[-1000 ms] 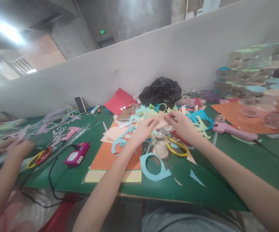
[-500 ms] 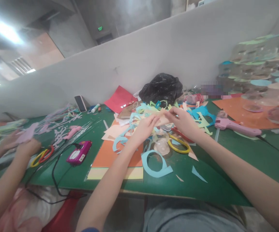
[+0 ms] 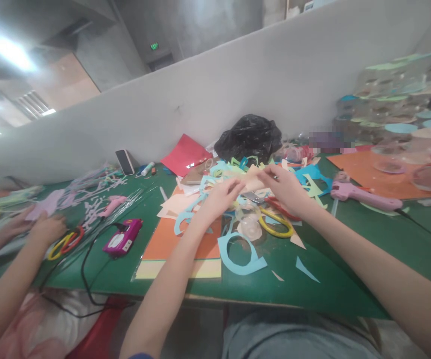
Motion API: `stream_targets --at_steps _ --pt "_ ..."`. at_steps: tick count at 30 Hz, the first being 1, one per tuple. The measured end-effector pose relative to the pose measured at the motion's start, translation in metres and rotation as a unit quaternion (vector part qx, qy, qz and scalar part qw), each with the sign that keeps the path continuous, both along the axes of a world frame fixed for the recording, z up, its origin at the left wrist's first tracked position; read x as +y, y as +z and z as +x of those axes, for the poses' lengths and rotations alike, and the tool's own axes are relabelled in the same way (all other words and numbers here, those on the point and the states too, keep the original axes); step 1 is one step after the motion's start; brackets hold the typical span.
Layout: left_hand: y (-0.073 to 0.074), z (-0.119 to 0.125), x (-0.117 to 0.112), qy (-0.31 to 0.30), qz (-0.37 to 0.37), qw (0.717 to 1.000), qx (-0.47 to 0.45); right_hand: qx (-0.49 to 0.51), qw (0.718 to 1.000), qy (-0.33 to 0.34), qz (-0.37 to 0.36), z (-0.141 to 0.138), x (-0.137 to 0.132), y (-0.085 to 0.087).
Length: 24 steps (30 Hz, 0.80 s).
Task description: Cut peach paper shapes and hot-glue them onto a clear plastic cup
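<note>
A piece of peach paper (image 3: pixel 251 180) spans the gap between my two hands above the heap of scraps. My left hand (image 3: pixel 222 195) pinches its left side, and my right hand (image 3: pixel 283 185) grips the right side with bent fingers. Just below my right hand lie scissors with a yellow handle loop (image 3: pixel 278 231) and a red one, their blades partly under the paper. A clear plastic cup-like piece (image 3: pixel 250 228) sits beside them. Nearer me is a light blue paper cut-out (image 3: pixel 252 267) with a round hole.
A pink glue gun (image 3: pixel 366 196) lies to the right, near stacked clear plastic pieces with paper discs. Orange sheets (image 3: pixel 180 247) lie left of centre. A purple power box (image 3: pixel 121 238) with a black cable is farther left, near a co-worker's hands (image 3: pixel 49 227). Behind the scraps is a black bag (image 3: pixel 248 137).
My hands have shifted slightly apart, and the peach paper between them looks flatter. More of the scissors shows below it. The co-worker's hands have moved a little at the left.
</note>
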State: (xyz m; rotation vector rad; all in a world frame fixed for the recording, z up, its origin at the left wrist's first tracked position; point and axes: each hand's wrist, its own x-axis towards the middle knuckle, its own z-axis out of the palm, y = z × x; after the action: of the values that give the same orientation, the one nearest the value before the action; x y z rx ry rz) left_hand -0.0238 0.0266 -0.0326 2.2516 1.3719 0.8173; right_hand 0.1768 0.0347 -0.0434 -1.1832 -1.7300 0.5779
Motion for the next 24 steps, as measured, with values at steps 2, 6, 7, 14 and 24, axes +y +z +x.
stream_targets --at_steps 2,6,7,14,24 --pt "0.003 -0.001 0.000 -0.015 -0.019 0.999 -0.022 -0.001 1.000 -0.014 0.004 0.003 0.001 0.001" --pt "0.002 -0.003 0.003 -0.027 -0.035 0.998 -0.046 0.001 1.000 -0.025 -0.004 0.007 0.004 0.001" --pt "0.000 -0.003 0.005 -0.025 -0.032 0.998 -0.054 0.018 0.999 -0.027 -0.004 0.007 0.006 0.001" --pt "-0.009 -0.002 0.017 0.052 -0.045 0.962 -0.263 0.288 0.947 -0.023 -0.139 0.007 0.020 0.001" --pt "-0.011 0.031 0.000 0.000 -0.058 0.933 -0.356 0.186 0.942 0.181 -0.214 -0.019 -0.014 0.007"
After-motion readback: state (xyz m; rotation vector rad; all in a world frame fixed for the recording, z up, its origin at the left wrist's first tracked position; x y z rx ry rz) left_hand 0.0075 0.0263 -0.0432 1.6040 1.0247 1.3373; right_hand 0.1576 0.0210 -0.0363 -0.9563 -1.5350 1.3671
